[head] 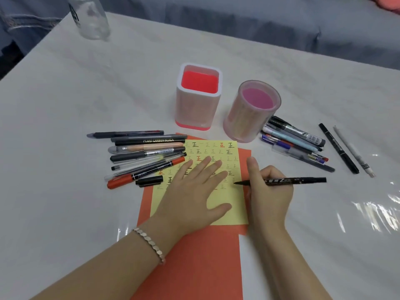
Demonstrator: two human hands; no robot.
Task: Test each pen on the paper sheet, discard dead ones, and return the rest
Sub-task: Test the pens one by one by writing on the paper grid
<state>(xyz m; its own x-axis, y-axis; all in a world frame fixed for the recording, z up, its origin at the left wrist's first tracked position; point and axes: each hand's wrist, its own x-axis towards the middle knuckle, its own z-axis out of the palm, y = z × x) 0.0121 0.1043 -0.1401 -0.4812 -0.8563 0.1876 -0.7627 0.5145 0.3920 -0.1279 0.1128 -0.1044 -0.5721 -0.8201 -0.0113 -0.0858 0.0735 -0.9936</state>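
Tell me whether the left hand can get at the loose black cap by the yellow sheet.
Probably yes. The left hand lies flat on the yellow sheet, empty, and the black cap lies just beside it, nothing between.

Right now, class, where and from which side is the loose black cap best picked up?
Pinch the black cap across its middle from above: it lies flat, red marker close behind, left hand near its right end.
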